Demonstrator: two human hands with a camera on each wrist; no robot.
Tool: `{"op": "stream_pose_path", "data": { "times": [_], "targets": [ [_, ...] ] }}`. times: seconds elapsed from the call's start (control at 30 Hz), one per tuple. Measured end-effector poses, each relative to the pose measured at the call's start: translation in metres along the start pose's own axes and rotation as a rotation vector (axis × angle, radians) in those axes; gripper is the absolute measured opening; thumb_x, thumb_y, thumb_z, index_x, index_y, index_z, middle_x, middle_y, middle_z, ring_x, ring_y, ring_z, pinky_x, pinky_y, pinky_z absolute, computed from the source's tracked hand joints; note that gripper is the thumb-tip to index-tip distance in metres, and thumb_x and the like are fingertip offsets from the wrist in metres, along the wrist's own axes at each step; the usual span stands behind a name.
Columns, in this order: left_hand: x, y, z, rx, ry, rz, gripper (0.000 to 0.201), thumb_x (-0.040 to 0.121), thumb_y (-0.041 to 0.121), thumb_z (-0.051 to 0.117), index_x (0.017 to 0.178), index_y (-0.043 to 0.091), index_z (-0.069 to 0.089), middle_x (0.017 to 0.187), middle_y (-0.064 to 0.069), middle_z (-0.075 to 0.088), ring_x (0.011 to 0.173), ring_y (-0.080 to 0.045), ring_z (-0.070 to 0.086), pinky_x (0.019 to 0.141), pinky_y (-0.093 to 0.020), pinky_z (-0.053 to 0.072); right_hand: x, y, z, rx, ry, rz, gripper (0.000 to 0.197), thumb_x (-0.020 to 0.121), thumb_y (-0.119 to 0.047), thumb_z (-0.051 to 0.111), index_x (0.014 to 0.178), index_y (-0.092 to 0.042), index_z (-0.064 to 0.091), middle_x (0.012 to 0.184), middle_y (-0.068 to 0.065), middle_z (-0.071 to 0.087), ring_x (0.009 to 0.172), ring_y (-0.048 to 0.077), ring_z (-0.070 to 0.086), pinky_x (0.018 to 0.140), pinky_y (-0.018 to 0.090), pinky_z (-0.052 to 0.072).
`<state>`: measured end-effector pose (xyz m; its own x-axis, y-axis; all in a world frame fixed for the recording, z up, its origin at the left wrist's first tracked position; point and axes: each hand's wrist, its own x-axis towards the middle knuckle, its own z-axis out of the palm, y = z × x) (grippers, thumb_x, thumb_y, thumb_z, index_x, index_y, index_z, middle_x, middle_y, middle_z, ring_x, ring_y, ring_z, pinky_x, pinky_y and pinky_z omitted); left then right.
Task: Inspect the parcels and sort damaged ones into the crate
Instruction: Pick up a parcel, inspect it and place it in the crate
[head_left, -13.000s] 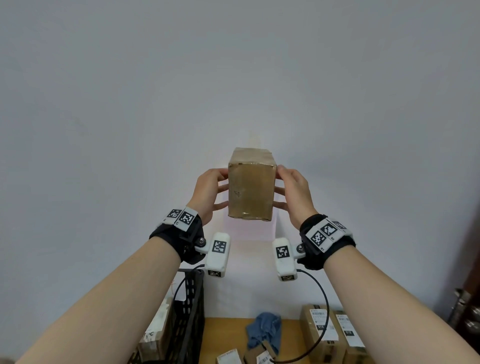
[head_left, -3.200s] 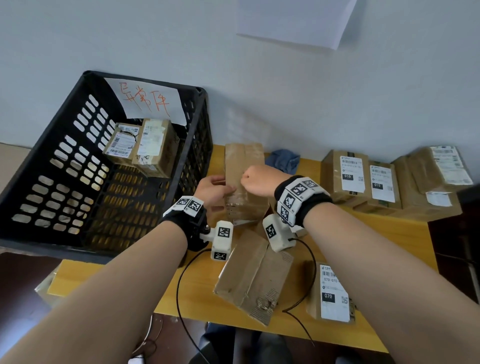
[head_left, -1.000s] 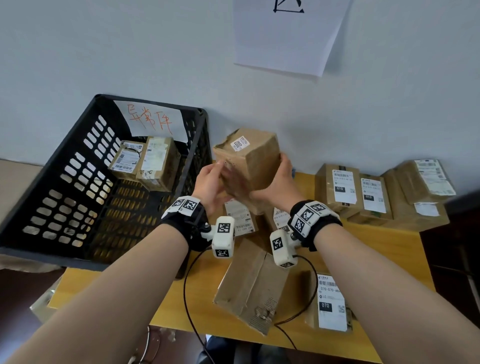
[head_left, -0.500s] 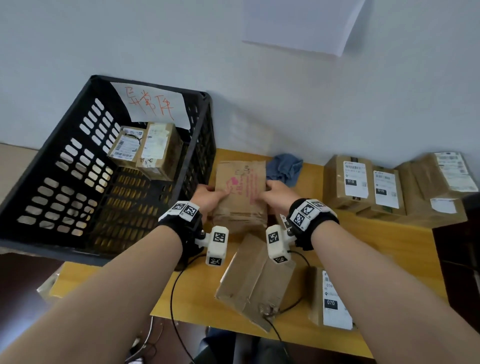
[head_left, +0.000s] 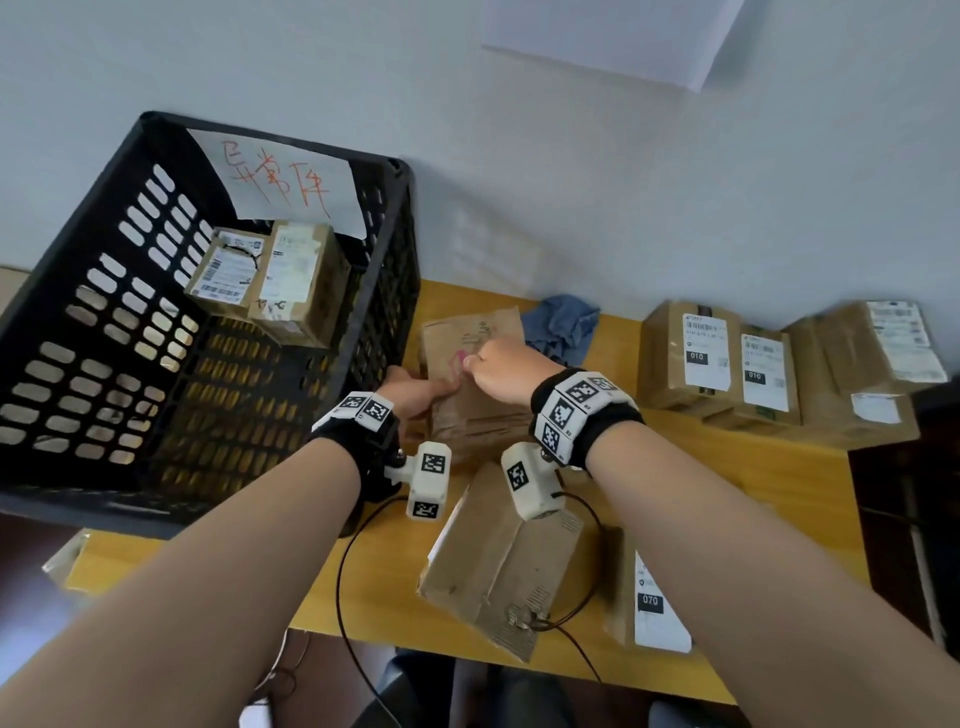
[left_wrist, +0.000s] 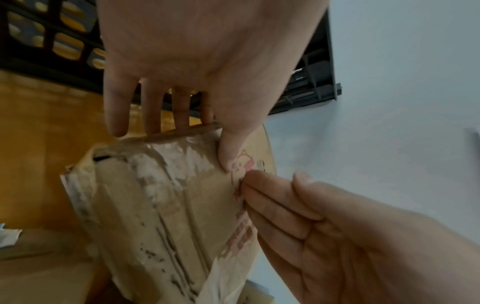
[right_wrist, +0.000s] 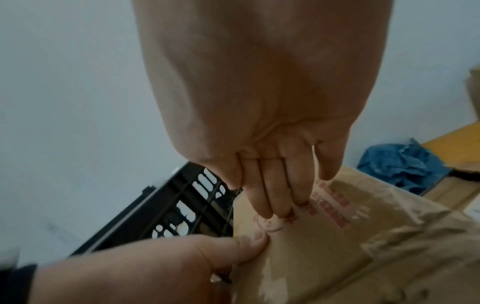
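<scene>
Half a second back both hands clasped the parcel's two sides; now the right hand (head_left: 501, 370) has shifted onto its top face, while the left hand (head_left: 415, 395) stays at the left edge. The worn parcel (head_left: 470, 382) lies on the counter (head_left: 395, 551), just right of the black crate (head_left: 400, 270) and near a blue cloth (head_left: 563, 325) at the far edge.

On the left hand, the thumb presses the printed top face and the fingers (left_wrist: 152, 111) reach straight down the far side, so it pinches the edge. On the right hand, the fingers (right_wrist: 270, 197) lie straight and pressed together, tips touching the pink print, holding nothing.

My judgement on handling: the cardboard looks soft and tired. Its tape is scuffed white, the near end is crumpled, and a gap shows at one corner, so the walls may buckle under a hard squeeze. It seems light, since it sits easily under a thumb pinch. Best held across two opposite long sides with flat palms, away from the crushed end and loose tape, which could peel or tear. Glossy tape may also be slippery.

Two labelled parcels (head_left: 270, 280) already lie in the crate; others sit along the counter's right and near sides.
</scene>
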<state>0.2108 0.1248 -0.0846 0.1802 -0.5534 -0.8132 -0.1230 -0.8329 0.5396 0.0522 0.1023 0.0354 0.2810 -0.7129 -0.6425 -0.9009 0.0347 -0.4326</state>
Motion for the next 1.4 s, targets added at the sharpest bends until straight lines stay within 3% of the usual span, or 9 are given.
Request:
{"op": "stream_pose_path", "data": {
  "times": [0.1, 0.2, 0.5, 0.7, 0.87, 1.03, 1.17, 1.27, 1.4],
  "targets": [
    [0.003, 0.003, 0.000, 0.003, 0.000, 0.014, 0.133, 0.048, 0.062, 0.093, 0.156, 0.018, 0.028, 0.138, -0.014, 0.061, 0.117, -0.036, 0.066, 0.089, -0.056, 0.060, 0.010, -0.005, 0.007, -0.025, -0.031, 0.040, 0.043, 0.113, -0.021, 0.031, 0.134, 0.005, 0.058, 0.147, 0.031, 0.048, 0.137, 0.038, 0.046, 0.112, 0.039, 0.033],
    [0.003, 0.007, 0.000, 0.024, 0.030, 0.020, 0.145, 0.036, 0.066, 0.085, 0.159, 0.023, 0.022, 0.144, -0.014, 0.058, 0.125, -0.036, 0.061, 0.100, -0.056, 0.054, 0.018, -0.009, 0.016, -0.095, -0.022, 0.023, 0.044, 0.112, -0.020, 0.033, 0.145, 0.006, 0.048, 0.160, 0.029, 0.035, 0.150, 0.039, 0.032, 0.121, 0.044, 0.024],
    [0.039, -0.011, -0.001, 0.020, 0.017, 0.002, 0.154, 0.024, 0.074, 0.090, 0.157, 0.020, 0.032, 0.140, -0.011, 0.062, 0.122, -0.035, 0.063, 0.096, -0.059, 0.056, 0.011, 0.005, 0.006, 0.002, -0.018, 0.001, 0.045, 0.112, -0.028, 0.034, 0.121, 0.004, 0.066, 0.108, 0.017, 0.059, 0.100, 0.030, 0.056, 0.079, 0.030, 0.035],
    [-0.034, 0.011, 0.001, -0.016, -0.088, -0.061, 0.104, 0.068, 0.050, 0.095, 0.143, 0.001, 0.043, 0.134, -0.007, 0.062, 0.128, -0.030, 0.058, 0.096, -0.051, 0.052, -0.006, 0.018, -0.011, 0.189, 0.140, -0.011, 0.041, 0.105, -0.014, 0.042, 0.139, -0.011, 0.065, 0.150, 0.008, 0.057, 0.135, 0.025, 0.055, 0.102, 0.026, 0.039],
    [-0.012, -0.006, 0.011, -0.198, -0.184, -0.082, 0.135, 0.032, 0.074, 0.098, 0.145, 0.019, 0.049, 0.138, -0.008, 0.065, 0.127, -0.033, 0.061, 0.104, -0.064, 0.049, -0.008, 0.023, -0.002, 0.282, 0.170, 0.046, 0.052, 0.107, -0.028, 0.047, 0.157, -0.012, 0.041, 0.161, 0.008, 0.043, 0.146, 0.025, 0.042, 0.108, 0.029, 0.034],
    [-0.057, 0.022, 0.008, -0.364, -0.173, 0.016, 0.048, 0.105, 0.062, 0.045, 0.127, 0.024, 0.066, 0.134, -0.014, 0.065, 0.125, -0.034, 0.059, 0.111, -0.060, 0.045, -0.009, 0.028, 0.003, 0.394, 0.254, 0.068, 0.054, 0.105, -0.044, 0.050, 0.151, -0.017, 0.048, 0.153, 0.004, 0.051, 0.139, 0.023, 0.049, 0.115, 0.041, 0.039],
    [-0.058, 0.026, 0.008, -0.250, -0.022, 0.242, 0.025, 0.109, 0.017, 0.052, 0.129, 0.007, 0.062, 0.134, -0.021, 0.065, 0.099, -0.022, 0.064, 0.091, -0.034, 0.056, -0.011, 0.027, 0.002, 0.443, 0.395, 0.102, 0.063, 0.093, -0.059, 0.053, 0.143, -0.021, 0.056, 0.149, 0.003, 0.053, 0.136, 0.028, 0.051, 0.115, 0.050, 0.041],
    [-0.060, 0.021, 0.007, -0.195, 0.102, 0.335, 0.040, 0.099, 0.016, 0.070, 0.136, 0.007, 0.057, 0.115, -0.007, 0.064, 0.083, -0.010, 0.058, 0.061, -0.011, 0.050, -0.009, 0.028, 0.000, 0.525, 0.474, 0.098, 0.056, 0.096, -0.055, 0.058, 0.138, -0.019, 0.060, 0.144, 0.003, 0.055, 0.131, 0.024, 0.054, 0.112, 0.044, 0.044],
    [-0.054, 0.017, -0.001, -0.287, 0.024, 0.159, 0.095, 0.083, 0.045, 0.086, 0.157, 0.019, 0.033, 0.137, -0.005, 0.054, 0.121, -0.026, 0.056, 0.106, -0.042, 0.049, -0.013, 0.031, -0.006, 0.676, 0.500, 0.098, 0.049, 0.104, -0.045, 0.053, 0.134, -0.008, 0.064, 0.140, 0.012, 0.061, 0.130, 0.030, 0.056, 0.107, 0.041, 0.045]
  ]
}}
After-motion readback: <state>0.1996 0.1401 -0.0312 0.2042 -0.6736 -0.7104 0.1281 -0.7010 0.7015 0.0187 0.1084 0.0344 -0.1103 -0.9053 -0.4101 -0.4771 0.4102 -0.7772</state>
